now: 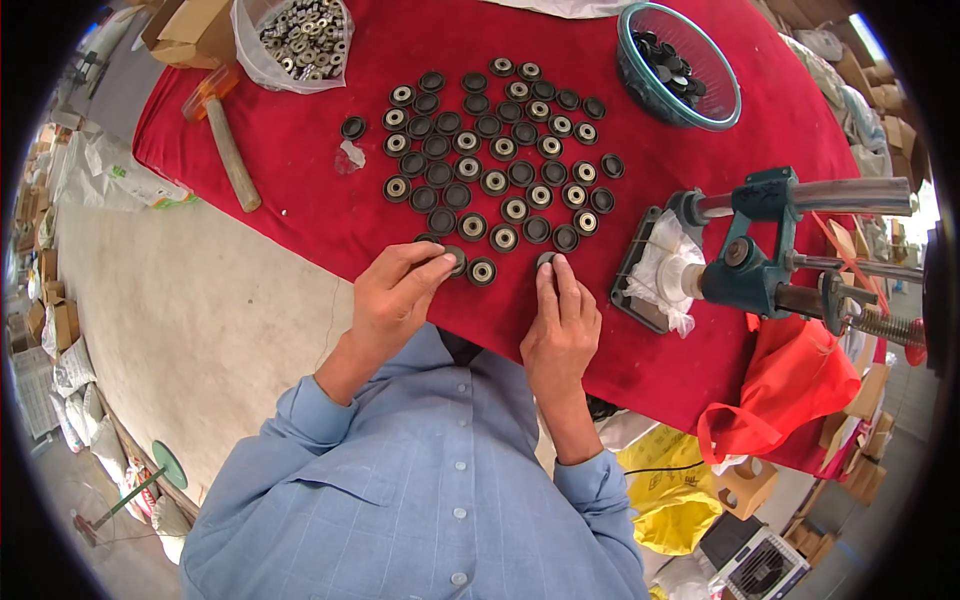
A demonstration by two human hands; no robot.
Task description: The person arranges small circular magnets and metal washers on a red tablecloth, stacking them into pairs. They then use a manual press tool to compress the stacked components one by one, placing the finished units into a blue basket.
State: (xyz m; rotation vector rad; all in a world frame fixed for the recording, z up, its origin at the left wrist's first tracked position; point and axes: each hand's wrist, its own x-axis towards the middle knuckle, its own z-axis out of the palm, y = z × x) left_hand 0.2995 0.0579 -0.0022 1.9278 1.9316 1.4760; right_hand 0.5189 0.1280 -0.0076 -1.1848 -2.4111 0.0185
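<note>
on red cloth [310,190], both hands [392,292] [563,332] touch round parts [458,262] [546,258].

Red-clothed table [310,180], black discs [520,173] (some metal-centred), hammer [231,155], plastic bag [252,50], teal basin [650,95], green press [745,260]

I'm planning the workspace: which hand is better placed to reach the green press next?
Probably the right hand: it is clearly nearer the green press, though touching a dark disc. The left hand is farther off, touching a round part.
</note>
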